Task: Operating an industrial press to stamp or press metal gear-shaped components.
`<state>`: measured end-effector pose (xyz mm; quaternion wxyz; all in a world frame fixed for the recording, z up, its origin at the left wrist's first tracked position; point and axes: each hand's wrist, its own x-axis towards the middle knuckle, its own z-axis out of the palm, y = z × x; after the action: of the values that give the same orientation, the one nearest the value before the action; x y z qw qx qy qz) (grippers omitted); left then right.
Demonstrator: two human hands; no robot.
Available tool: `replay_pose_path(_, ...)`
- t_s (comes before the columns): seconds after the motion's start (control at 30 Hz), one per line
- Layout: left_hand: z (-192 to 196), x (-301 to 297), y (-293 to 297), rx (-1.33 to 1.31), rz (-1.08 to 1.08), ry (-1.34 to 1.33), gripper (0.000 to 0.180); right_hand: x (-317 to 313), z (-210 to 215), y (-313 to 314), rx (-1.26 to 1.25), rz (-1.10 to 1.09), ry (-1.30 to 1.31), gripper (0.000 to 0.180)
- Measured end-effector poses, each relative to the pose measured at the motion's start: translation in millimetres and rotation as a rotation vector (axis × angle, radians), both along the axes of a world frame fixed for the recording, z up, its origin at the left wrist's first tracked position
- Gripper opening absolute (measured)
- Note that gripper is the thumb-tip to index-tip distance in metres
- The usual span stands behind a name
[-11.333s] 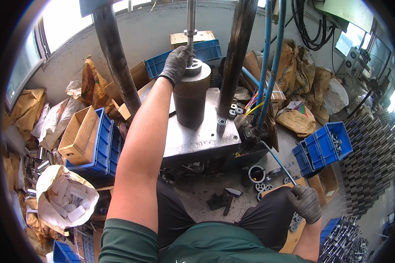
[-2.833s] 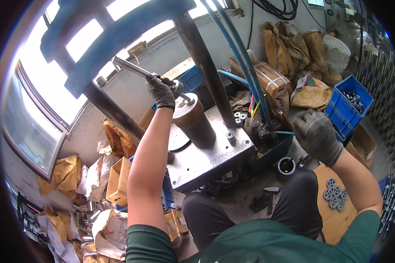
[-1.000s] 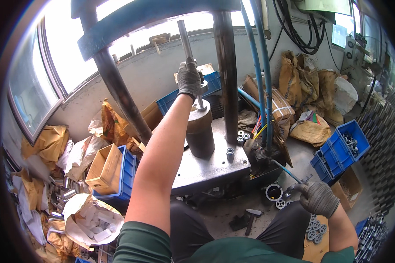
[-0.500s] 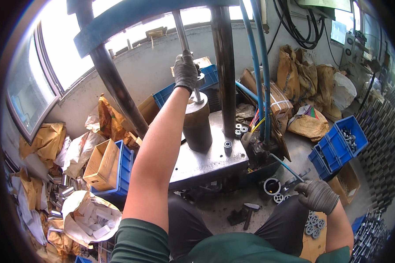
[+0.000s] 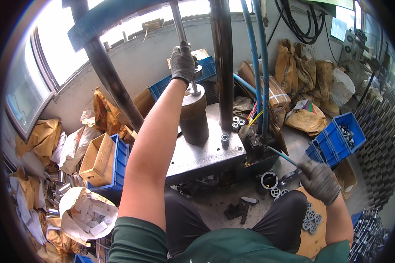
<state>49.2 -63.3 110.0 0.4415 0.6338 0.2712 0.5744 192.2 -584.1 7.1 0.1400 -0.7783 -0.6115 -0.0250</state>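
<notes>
Person seated at a small press, knees under the steel bed plate (image 5: 206, 153). Left hand (image 5: 183, 62), gloved, is raised to 12 o'clock and closed around the thin vertical rod (image 5: 178, 19) just above the dark cylindrical die (image 5: 194, 115); the grip looks meant to keep the rod centred over the die, which stands upright on the plate. A small ring-shaped part (image 5: 225, 139) sits on the plate at 3 o'clock of the die, with two more nearer the thick column (image 5: 224, 61). Right hand (image 5: 319, 180), gloved, hangs low at 4 o'clock with fingers curled loosely; I cannot tell whether it has hold of anything, though it hovers over the metal rings (image 5: 310, 218) laid on a cardboard sheet (image 5: 311, 243) within reach. Packaging: open brown carton (image 5: 97, 158) in a blue crate (image 5: 120, 164) at 9 o'clock; white sack of pale pieces (image 5: 88, 215) at 8 o'clock; blue bin (image 5: 338, 138) of small parts at 3 o'clock; crumpled tan paper sacks (image 5: 305, 79) at 2 o'clock. No labels legible.
</notes>
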Motion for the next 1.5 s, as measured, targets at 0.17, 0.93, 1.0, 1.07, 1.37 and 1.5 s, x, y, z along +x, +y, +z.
replay_pose_path(0.17, 3.8, -2.4, -7.9, -0.043, -0.033, -0.008, 0.056, 47.7, 41.9, 96.2, 0.678, 0.057, -0.154, 0.020)
replay_pose_path(0.93, -0.6, -0.9, -3.3, -0.003, 0.046, 0.043, 0.059, -8.8, -39.9, -30.1, -0.488, 0.068, 0.165, 0.032)
replay_pose_path(1.0, -0.3, -1.0, -2.7, -0.015, 0.038, 0.037, 0.059, -6.9, -32.0, -26.6, -0.403, 0.074, 0.181, 0.031)
replay_pose_path(1.07, 0.6, -1.8, -2.2, -0.029, 0.026, 0.034, 0.058, -4.4, -24.7, -23.1, -0.283, 0.099, 0.169, 0.029)
replay_pose_path(1.37, 0.0, -0.2, 0.9, -0.079, -0.015, 0.035, 0.048, -2.7, -25.2, -21.7, -0.415, 0.122, 0.156, 0.036)
replay_pose_path(1.5, -0.5, -0.4, 1.7, -0.027, 0.000, 0.045, 0.049, 0.6, -22.5, -23.8, -0.226, 0.069, 0.223, 0.038)
